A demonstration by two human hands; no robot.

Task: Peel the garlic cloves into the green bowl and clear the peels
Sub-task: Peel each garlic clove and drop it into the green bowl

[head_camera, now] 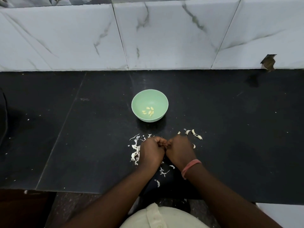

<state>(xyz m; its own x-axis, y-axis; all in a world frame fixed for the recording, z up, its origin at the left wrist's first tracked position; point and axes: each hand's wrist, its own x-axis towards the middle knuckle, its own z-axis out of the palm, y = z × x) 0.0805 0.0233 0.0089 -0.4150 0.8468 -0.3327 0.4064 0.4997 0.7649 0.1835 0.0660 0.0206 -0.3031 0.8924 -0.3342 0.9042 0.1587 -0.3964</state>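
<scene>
Black stone counter, marble-tiled wall behind. Green bowl mid-counter, peeled cloves inside at bottom. Left hand and right hand touching just in front of bowl, both grips curled tight, fingertips meeting; held item hidden, cannot tell what. Peels scattered left of left hand and under wrists. Unpeeled cloves right of right hand. Pink band on right wrist.

Green bowl: pale mint, holding pale yellow cloves. Beneath the bowl: black counter. Behind it: white tiles, grey-veined marble pattern.
</scene>
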